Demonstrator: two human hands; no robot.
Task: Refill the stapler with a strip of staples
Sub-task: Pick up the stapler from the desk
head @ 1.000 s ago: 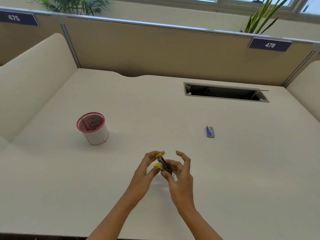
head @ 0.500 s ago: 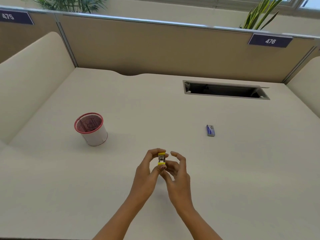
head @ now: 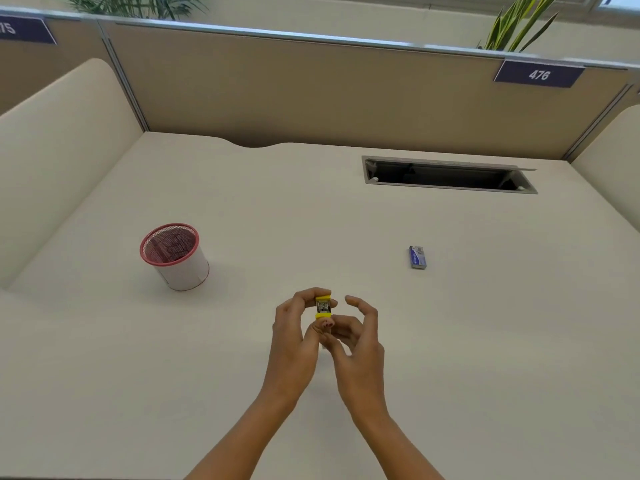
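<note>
A small yellow stapler (head: 324, 305) is held above the desk, its metal inside facing me between two yellow ends. My left hand (head: 297, 336) pinches it, forefinger on the top end and thumb on the bottom end. My right hand (head: 356, 344) is right beside it, its lower fingers touching under the stapler and its forefinger curled apart from it. Whether the right hand holds a staple strip is hidden. A small blue staple box (head: 417, 258) lies flat on the desk to the right, apart from both hands.
A white mesh pen cup (head: 176, 257) with a red rim stands on the desk (head: 485, 341) to the left. A rectangular cable slot (head: 448, 174) is cut into the desk at the back right. Partition walls enclose the back and both sides.
The stapler has turned from slanted to upright, end-on toward me, and risen slightly. My right forefinger has spread away from it. The view has shifted a little.
</note>
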